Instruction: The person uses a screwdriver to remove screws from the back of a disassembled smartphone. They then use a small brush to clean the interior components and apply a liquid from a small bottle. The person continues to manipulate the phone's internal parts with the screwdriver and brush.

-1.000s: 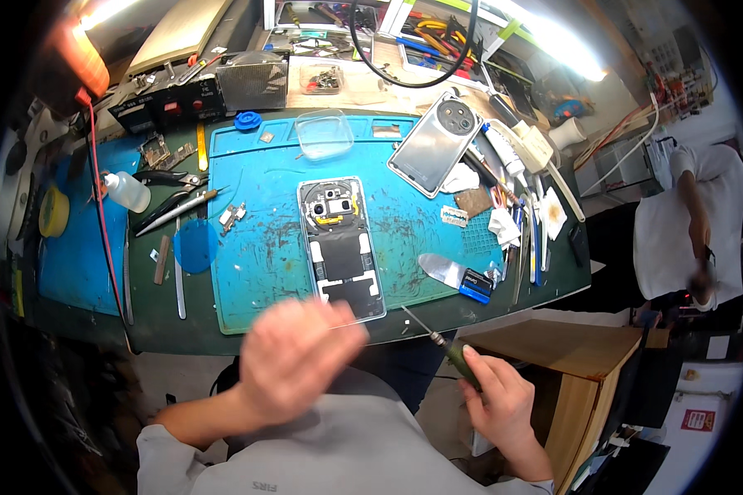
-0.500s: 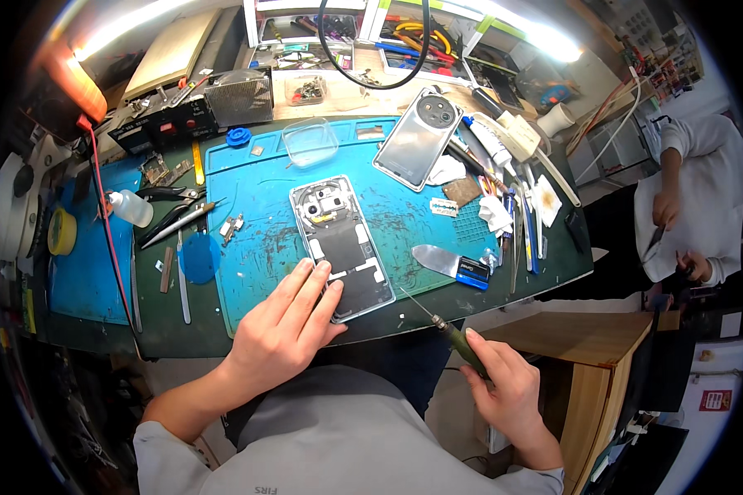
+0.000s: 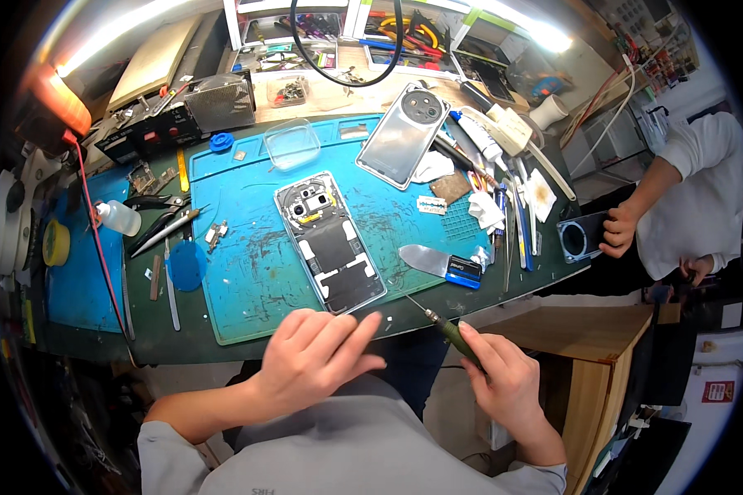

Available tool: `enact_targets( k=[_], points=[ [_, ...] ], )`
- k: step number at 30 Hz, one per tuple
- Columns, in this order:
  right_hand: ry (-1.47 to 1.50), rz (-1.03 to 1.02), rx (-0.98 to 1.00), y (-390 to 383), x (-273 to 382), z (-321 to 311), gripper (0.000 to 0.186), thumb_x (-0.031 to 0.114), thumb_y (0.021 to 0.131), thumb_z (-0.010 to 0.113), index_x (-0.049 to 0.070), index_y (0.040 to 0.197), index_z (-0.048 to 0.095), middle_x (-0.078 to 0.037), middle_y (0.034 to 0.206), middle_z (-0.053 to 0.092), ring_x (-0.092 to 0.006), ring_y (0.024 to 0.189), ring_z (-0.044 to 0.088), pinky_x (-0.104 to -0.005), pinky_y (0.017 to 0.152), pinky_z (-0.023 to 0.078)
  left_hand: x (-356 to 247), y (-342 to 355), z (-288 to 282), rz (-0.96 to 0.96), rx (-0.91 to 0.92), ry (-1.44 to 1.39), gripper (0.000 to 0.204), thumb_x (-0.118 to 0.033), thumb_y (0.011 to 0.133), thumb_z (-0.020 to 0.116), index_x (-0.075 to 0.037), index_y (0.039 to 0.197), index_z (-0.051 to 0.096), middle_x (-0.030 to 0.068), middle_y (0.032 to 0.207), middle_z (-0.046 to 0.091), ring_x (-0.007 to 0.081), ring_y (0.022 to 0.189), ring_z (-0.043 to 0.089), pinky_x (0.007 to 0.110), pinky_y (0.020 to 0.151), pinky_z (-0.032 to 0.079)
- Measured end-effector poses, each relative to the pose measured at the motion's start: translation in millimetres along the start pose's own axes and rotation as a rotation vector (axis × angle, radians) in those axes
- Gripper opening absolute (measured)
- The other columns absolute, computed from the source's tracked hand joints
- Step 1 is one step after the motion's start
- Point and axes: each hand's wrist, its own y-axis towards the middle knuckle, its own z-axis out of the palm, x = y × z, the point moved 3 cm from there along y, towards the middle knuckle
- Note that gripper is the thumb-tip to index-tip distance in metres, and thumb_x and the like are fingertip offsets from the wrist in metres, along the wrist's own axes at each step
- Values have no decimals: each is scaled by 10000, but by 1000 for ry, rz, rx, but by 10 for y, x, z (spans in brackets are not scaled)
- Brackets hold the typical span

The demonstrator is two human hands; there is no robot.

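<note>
A phone with its back off (image 3: 330,243) lies on the blue mat, its camera lenses and black inner parts showing. My left hand (image 3: 318,355) hovers just off its near end, fingers apart and loosely bent, holding nothing. In my right hand (image 3: 504,371) is a green-handled tool with a thin metal tip (image 3: 451,332). That tip points up and left, close to the mat's front edge and apart from the phone. Right of the phone lies a flat metal blade with a blue and black handle (image 3: 462,272).
A phone-shaped panel with a round camera ring (image 3: 400,136) lies at the mat's far right, near a clear plastic tray (image 3: 291,146). Tweezers and pens crowd the right side. At right, another person's hand (image 3: 621,231) holds a dark panel (image 3: 582,238) at the bench edge.
My left hand has lifted off the phone and drawn back toward me. My right hand keeps the tool in nearly the same place. The other person has brought a dark panel to the bench edge.
</note>
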Motion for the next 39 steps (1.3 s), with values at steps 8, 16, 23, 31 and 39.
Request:
enact_targets(
  k=[8,16,23,31,39],
  points=[
    [-12,-18,54,-4,9,28,696,27,775,839,167,1442,698,-19,1005,683,-200,772,671,-338,620,543,-68,76,227,47,130,177,583,-344,962,748,-25,1443,664,6,1162,584,145,937,541,314,821,419],
    [-16,-21,60,-11,17,54,691,37,780,839,157,1445,695,-21,1000,683,-195,771,666,-339,610,542,-54,69,250,79,115,205,547,-313,969,728,-25,1431,672,10,1172,588,132,930,530,302,797,412],
    [-1,-8,88,15,37,26,693,55,786,843,144,1454,685,-27,1008,685,-188,785,667,-337,626,548,-60,83,258,87,114,215,521,-288,973,718,-26,1422,676,13,1192,603,128,922,538,290,757,405],
    [-57,-54,86,40,33,9,672,32,799,817,136,1450,687,-31,995,679,-186,763,658,-328,604,542,-61,95,259,82,109,217,507,-276,974,719,-28,1415,681,7,1176,607,121,897,535,285,728,400],
    [-46,-54,87,36,17,21,653,18,801,808,145,1433,705,-25,983,677,-181,743,648,-324,591,533,-51,94,262,81,94,196,505,-277,963,732,-27,1399,687,7,1153,609,119,875,527,283,709,393]
  ],
)
